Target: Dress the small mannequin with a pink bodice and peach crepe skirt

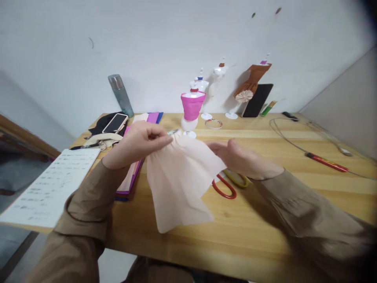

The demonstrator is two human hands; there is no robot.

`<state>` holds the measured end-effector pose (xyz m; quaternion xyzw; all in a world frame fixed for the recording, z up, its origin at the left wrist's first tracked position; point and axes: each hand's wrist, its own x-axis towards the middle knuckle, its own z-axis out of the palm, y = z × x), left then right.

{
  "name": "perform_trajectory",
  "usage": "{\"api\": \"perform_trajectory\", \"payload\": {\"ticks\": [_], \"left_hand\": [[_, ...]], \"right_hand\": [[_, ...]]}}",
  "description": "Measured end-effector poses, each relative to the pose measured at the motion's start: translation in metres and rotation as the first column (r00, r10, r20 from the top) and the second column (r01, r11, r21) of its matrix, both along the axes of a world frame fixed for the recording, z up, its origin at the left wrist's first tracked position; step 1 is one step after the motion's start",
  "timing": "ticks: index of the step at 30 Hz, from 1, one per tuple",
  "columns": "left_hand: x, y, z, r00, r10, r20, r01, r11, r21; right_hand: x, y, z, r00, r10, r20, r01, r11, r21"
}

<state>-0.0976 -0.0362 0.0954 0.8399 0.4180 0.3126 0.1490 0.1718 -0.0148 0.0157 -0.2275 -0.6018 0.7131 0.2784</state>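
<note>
My left hand (147, 139) pinches the gathered top of a pale pink sheet (179, 188) that looks like crepe paper. From there the sheet fans out in soft folds above the table. My right hand (235, 157) is at the sheet's right edge, thumb raised and fingers stretched out behind it; the fingertips are partly covered. Below this hand lie a red scissor-like handle loop (228, 194) and a yellow one (240, 181), their other ends hidden by the sheet. Just beyond stands a small white dress form (189, 124) wrapped in a magenta bodice (193, 105).
More small dress forms stand along the wall, one in a brown dress (255, 76). Coloured sheets (153, 117), a phone (116, 123), a bottle (121, 95) and a written page (50, 186) lie or stand left. A red-handled tool (326, 162) with a cable lies right.
</note>
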Motion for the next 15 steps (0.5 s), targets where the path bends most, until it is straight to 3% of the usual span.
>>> {"api": "perform_trajectory", "payload": {"ticks": [5,9,15], "left_hand": [[-0.002,0.002,0.001,0.951,0.171,0.259,-0.179,0.984,0.009],[-0.001,-0.006,-0.013,0.878,0.241,0.414,-0.298,0.951,0.079],[-0.003,-0.018,-0.052,0.739,0.371,0.562,-0.393,0.915,-0.087]], "right_hand": [[0.014,0.018,-0.027,0.998,0.000,-0.067,-0.003,0.999,-0.036],[0.027,0.021,-0.046,0.994,0.109,-0.016,-0.109,0.994,-0.013],[0.022,0.006,-0.027,0.909,0.171,0.381,-0.170,0.985,-0.037]]}}
